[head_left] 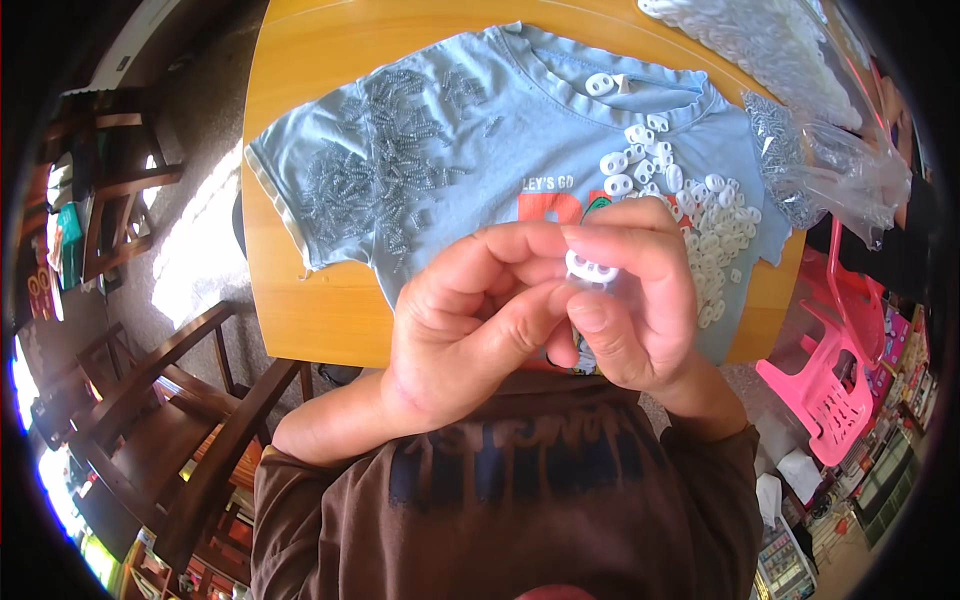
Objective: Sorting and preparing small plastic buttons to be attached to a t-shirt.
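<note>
Above the front part of the table, my left hand [485, 320] and my right hand [640, 300] meet fingertip to fingertip. Between them is a small white two-hole plastic cord lock [591, 268], pinched by the fingers of both. A translucent part shows faintly just below it, too blurred to make out. Under my hands a light blue T-shirt [470, 90] lies spread on the table. Many small metal springs [385, 150] are heaped on its left side. Loose white oval cord-lock pieces [712, 235] are scattered over its right side, and one lies by the collar.
The wooden table [300, 50] has rounded edges. A clear bag of white pieces [765, 50] lies at the far right, with a bag of springs [785, 160] nearer. A pink plastic chair [825, 370] stands right; wooden chairs [200, 430] stand left.
</note>
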A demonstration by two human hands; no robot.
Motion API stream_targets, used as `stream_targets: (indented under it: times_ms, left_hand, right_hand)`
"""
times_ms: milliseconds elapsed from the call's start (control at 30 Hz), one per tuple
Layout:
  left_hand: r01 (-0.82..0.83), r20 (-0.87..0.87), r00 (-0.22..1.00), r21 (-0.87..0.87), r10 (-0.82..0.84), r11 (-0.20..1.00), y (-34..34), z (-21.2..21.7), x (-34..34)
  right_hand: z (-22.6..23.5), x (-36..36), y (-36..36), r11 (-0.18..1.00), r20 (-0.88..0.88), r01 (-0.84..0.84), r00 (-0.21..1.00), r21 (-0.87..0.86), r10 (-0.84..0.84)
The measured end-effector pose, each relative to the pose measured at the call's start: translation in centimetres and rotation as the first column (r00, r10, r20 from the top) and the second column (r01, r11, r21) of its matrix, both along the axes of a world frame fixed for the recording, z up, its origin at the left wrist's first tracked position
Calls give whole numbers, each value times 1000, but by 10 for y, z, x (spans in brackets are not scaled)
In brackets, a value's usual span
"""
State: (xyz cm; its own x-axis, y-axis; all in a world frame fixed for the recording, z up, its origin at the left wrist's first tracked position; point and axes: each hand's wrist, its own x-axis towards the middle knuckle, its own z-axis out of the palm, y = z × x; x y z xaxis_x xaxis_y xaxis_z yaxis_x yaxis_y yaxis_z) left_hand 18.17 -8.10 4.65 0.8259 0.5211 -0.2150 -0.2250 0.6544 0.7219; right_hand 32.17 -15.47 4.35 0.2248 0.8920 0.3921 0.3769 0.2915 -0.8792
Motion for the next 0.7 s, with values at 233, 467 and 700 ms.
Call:
stream_targets:
  times_ms: [233,467,700]
  left_hand:
    - [29,-20,999,160,-26,987,-3,-2,-2]
    - [-111,-45,980,683,193,722,-6,-15,0]
    - [-78,-105,978,622,182,779,-9,-12,-3]
  right_hand:
    - [-3,7,-1,999,-5,-27,1000,44,28]
    - [-14,7,-4,988,-51,-102,993,112,108]
    - [-17,7,-6,984,-113,-136,982,116,149]
